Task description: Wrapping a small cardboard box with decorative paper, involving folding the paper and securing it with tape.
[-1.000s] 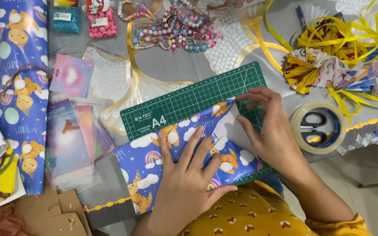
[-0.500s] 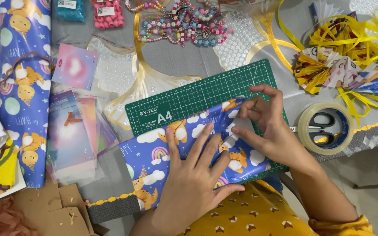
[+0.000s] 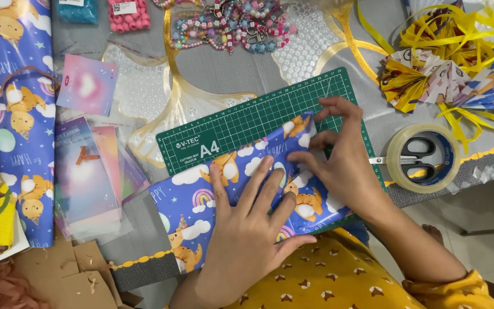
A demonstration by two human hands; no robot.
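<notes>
The parcel (image 3: 241, 189) lies on the cutting mat (image 3: 247, 123), both hands on top (left hand (image 3: 247, 240) near its middle, right hand (image 3: 344, 160) at its right end). Right of the mat sits a tape roll (image 3: 398, 171) with scissors (image 3: 418, 154) inside; beads (image 3: 230, 26) lie behind the mat, cards (image 3: 84, 177) to its left.

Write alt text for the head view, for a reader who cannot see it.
Two bare hands press blue cartoon-print wrapping paper around a flat parcel on a green cutting mat: the left hand lies flat on it, the right hand pinches a fold at its end. A tape roll ringing scissors lies to the right.
</notes>
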